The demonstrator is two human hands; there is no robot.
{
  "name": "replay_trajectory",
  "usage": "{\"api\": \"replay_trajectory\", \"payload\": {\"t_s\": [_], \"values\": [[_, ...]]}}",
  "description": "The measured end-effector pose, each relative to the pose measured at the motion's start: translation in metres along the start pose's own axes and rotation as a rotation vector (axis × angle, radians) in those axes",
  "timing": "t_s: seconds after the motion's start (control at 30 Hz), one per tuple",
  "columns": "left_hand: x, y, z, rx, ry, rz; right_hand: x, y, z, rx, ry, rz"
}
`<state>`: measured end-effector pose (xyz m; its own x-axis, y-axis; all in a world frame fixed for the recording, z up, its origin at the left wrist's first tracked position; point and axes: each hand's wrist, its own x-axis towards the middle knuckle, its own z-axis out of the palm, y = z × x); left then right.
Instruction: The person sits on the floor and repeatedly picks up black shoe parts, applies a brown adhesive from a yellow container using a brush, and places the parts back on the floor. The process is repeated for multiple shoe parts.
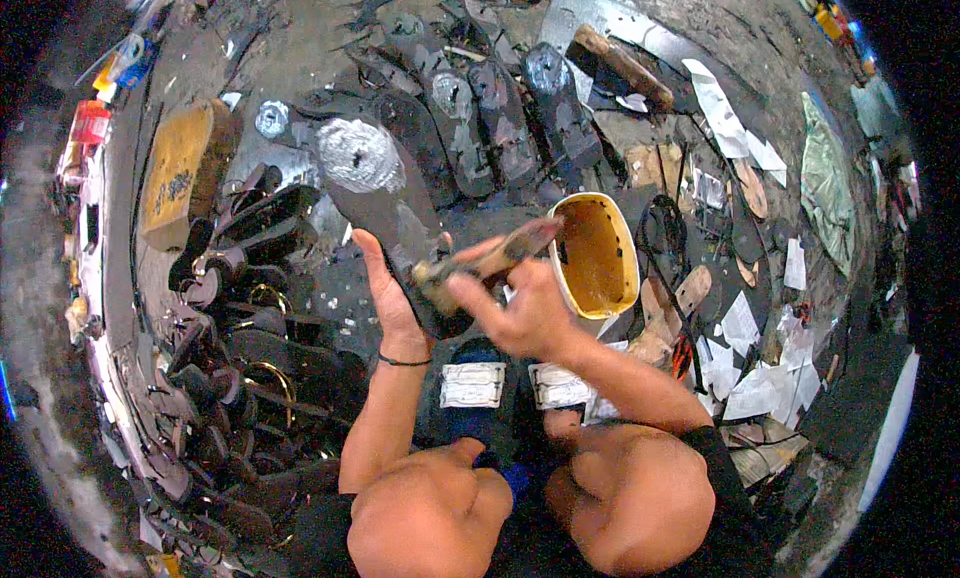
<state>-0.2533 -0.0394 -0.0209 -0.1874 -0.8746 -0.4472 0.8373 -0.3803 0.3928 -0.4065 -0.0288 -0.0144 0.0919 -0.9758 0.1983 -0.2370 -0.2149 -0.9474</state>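
My left hand supports a dark shoe sole from beneath, its palm turned up and the thumb along the edge. A round silvery patch covers the sole's far end. In my right hand is a brush with a worn wooden handle; its bristle end lies against or just over the near part of the sole. Right beside that hand stands a pale-rimmed tub with amber, glue-like stuff inside.
Sandals lie heaped at my left, below a yellowish block. Several dark soles lie in a row ahead, near a wooden piece. White paper scraps and a green sheet lie to the right.
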Motion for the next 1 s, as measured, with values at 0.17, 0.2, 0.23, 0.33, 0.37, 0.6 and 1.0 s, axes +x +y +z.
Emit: {"api": "replay_trajectory", "payload": {"t_s": [0.17,0.2,0.23,0.33,0.37,0.6,1.0], "values": [[-0.002,0.012,-0.007,0.161,0.101,0.189,0.018,0.037,-0.013,0.135,0.161,0.215],[-0.001,0.007,-0.01,0.199,0.127,0.221,0.019,0.021,-0.011,0.225,0.177,0.214],[0.0,0.004,-0.014,0.197,0.14,0.227,0.012,0.011,-0.007,0.113,0.079,0.131],[0.003,-0.001,-0.017,0.206,0.154,0.236,0.014,0.031,-0.013,-0.103,0.091,0.033],[-0.005,0.0,-0.003,0.141,0.167,0.255,0.017,0.037,-0.022,-0.029,0.128,0.204],[0.047,-0.025,-0.104,-0.054,0.102,-0.076,-0.039,0.02,0.011,0.038,-0.325,0.255],[0.079,0.143,-0.197,1.499,0.686,0.885,-0.06,0.067,-0.109,-0.148,0.269,0.502]]}}
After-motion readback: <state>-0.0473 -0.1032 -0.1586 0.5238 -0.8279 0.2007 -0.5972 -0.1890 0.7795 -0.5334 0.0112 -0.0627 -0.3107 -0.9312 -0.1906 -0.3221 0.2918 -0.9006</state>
